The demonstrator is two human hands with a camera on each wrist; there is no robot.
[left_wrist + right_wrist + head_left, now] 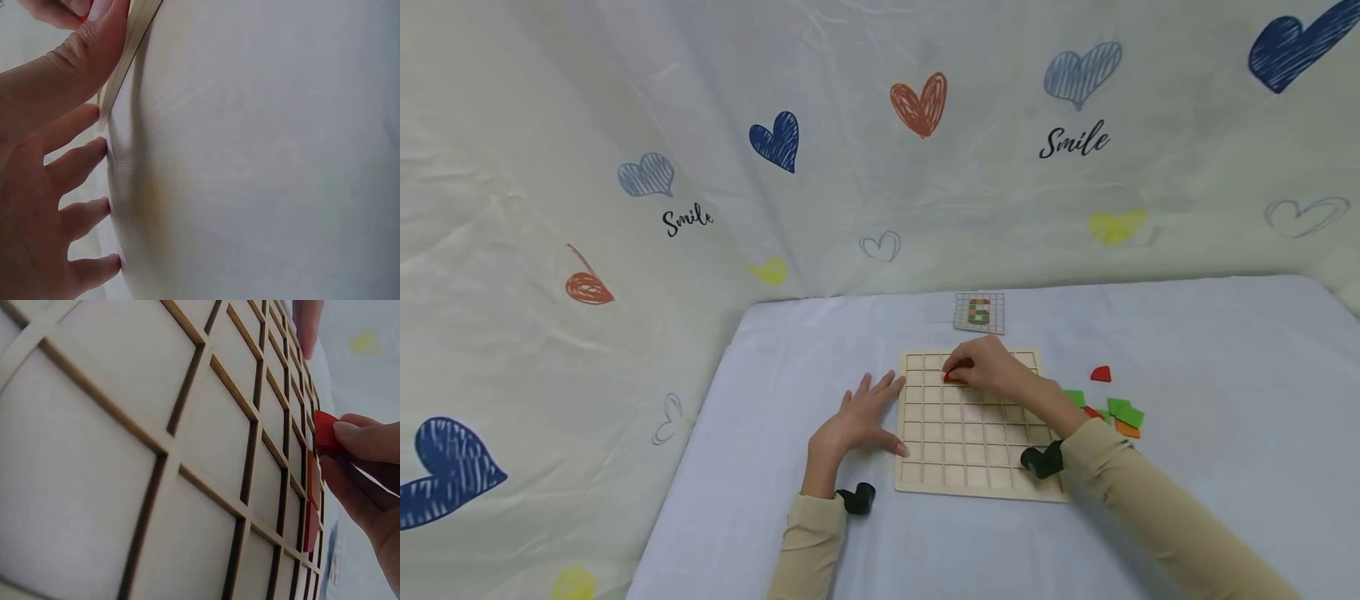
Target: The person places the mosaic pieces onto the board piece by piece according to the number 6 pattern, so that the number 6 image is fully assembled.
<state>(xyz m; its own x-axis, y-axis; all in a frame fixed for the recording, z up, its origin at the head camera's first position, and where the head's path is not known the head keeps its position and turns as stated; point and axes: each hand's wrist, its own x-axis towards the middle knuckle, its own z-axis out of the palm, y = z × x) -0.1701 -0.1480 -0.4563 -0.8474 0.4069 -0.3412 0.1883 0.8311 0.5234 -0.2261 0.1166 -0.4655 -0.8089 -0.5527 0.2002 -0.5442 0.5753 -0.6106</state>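
Observation:
A wooden grid board (955,477) with square cells lies flat on the table. Between thumb and fingers, my right hand (992,368) pinches a red piece (327,430) over the board's upper-left part. In the right wrist view an orange piece (313,481) and another red piece (310,528) sit in cells beside the held one. My left hand (859,417) is spread out along the board's left side, thumb and index fingertip at its edge. The left wrist view shows the other fingertips on the white cloth.
Beyond the board lies a pattern card (979,313) with a coloured figure on a grid. Right of the board are loose green pieces (1127,412), an orange piece (1127,429) and a separate red rounded piece (1101,374). A printed curtain (992,183) hangs behind the table.

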